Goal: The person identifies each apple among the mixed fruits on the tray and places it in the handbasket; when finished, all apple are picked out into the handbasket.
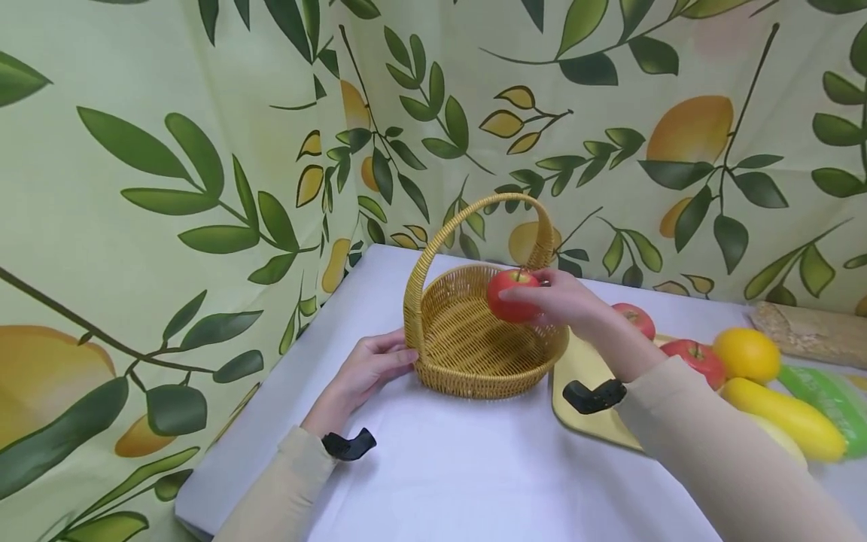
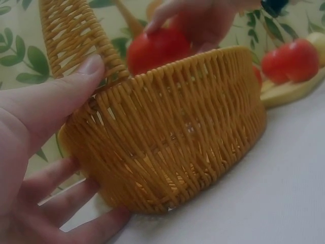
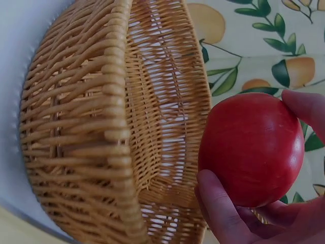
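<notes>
A wicker basket (image 1: 488, 384) with a tall arched handle stands on the white-covered table, its woven floor showing. At its left side my left hand (image 1: 369, 369) holds the wall by the handle's foot. In the left wrist view the thumb (image 2: 76, 84) lies at the handle's foot, with the fingers against the wall below. My right hand (image 1: 565, 297) grips a red apple (image 1: 509, 296) over the right part of the basket, above its floor. Thumb and fingers curl round the apple (image 3: 251, 150) in the right wrist view, beside the basket's rim.
Right of the basket lies a yellowish tray (image 1: 582, 361), partly under the right arm. Near it are two red apples (image 1: 698, 357), an orange (image 1: 747, 354) and a long yellow fruit or vegetable (image 1: 786, 418). Farther right are a green packet (image 1: 826, 399) and a brown package (image 1: 813, 331).
</notes>
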Demonstrator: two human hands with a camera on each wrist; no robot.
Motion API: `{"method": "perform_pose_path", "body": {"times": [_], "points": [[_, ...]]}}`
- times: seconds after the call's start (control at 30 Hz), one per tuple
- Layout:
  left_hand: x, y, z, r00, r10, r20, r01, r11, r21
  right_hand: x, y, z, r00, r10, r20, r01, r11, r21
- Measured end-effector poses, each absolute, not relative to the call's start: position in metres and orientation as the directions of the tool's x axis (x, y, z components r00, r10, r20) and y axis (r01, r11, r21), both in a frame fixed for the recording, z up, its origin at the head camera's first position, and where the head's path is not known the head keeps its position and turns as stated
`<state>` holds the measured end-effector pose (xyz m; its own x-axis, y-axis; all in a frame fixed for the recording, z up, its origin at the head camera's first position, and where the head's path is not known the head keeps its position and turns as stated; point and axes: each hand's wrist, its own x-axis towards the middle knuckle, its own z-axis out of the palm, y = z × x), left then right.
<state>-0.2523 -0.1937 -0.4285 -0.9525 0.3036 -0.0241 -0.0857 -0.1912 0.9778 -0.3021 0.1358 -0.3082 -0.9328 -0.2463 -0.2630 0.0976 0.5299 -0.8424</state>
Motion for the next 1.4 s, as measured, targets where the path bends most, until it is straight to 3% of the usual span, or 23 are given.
{"method": "perform_pose_path", "body": {"times": [0.9, 1.4], "points": [[-0.253, -0.195, -0.429, -0.950, 0.312, 0.008, -0.064, -0.218, 0.974, -0.311, 0.122, -0.311, -0.919, -0.247, -0.307, 0.139, 0.527, -0.838], [-0.253, -0.194, -0.433, -0.956, 0.293, 0.010, -0.059, -0.225, 0.973, -0.328, 0.123, -0.318, -0.903, -0.276, -0.329, 0.106, 0.599, -0.794]]}}
